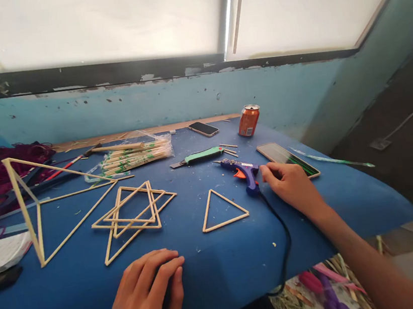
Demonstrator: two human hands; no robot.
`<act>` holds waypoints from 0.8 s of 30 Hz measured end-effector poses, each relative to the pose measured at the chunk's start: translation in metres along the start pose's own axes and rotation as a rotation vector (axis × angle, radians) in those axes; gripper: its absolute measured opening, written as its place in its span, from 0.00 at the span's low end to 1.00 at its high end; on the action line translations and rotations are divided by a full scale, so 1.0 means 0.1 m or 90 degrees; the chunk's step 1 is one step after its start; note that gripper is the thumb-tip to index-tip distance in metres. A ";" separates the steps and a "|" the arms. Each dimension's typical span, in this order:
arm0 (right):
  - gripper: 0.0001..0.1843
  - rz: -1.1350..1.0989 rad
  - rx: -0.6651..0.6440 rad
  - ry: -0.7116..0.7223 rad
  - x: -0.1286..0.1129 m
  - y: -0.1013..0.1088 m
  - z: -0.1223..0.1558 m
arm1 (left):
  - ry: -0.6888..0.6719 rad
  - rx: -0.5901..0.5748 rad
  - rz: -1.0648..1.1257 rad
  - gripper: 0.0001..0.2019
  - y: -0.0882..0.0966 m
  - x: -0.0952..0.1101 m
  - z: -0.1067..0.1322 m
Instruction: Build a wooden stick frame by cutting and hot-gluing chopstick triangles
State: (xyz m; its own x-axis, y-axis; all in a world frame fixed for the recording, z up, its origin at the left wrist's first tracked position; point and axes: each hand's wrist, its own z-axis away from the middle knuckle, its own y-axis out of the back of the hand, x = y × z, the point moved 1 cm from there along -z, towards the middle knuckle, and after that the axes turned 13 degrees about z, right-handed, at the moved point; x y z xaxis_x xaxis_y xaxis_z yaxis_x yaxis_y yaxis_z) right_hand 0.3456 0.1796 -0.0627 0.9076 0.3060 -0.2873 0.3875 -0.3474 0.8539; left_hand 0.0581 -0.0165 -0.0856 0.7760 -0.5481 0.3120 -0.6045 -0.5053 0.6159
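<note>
A purple glue gun (247, 173) with an orange trigger lies on the blue table, its nozzle pointing left. My right hand (290, 186) is at the gun's back end with fingers curled together; what they pinch, if anything, is hidden. My left hand (145, 297) rests near the front edge, fingers loosely bent and apart, holding nothing. Between the hands lies a single triangle of thin wooden sticks (226, 223). Several joined stick triangles (136, 227) overlap just beyond my left hand. Farther left stands a larger stick frame (81, 224).
A green utility knife (204, 154), bagged sticks (140, 153), a phone (203, 128) and an orange can (249, 120) stand or lie toward the back. A flat case (286, 156) sits behind my right hand. The gun's black cord (287, 235) drops over the front edge. Purple netting (15, 174) is heaped left.
</note>
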 end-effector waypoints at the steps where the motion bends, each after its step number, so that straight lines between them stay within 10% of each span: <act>1: 0.24 0.016 0.049 0.008 -0.02 0.01 0.00 | -0.007 0.008 0.005 0.07 -0.01 0.02 -0.02; 5: 0.21 -0.022 0.122 0.052 -0.19 0.11 -0.01 | -0.029 0.008 0.049 0.10 -0.02 0.12 -0.19; 17: 0.21 -0.777 -0.245 -0.102 -1.22 0.35 0.32 | 0.182 0.069 0.355 0.14 -0.48 0.75 -0.83; 24: 0.25 -1.032 -0.214 -0.259 -1.42 0.26 0.40 | 0.216 0.111 0.344 0.12 -0.53 0.84 -0.87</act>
State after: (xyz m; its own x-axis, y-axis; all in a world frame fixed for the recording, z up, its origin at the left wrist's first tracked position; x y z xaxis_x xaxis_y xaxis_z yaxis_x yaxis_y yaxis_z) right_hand 0.2337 0.0913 -0.0174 -0.3531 -0.1162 -0.9283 0.8871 0.2737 -0.3717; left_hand 0.1713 0.0221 -0.0291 0.3518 -0.5287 0.7725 -0.9229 -0.3339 0.1918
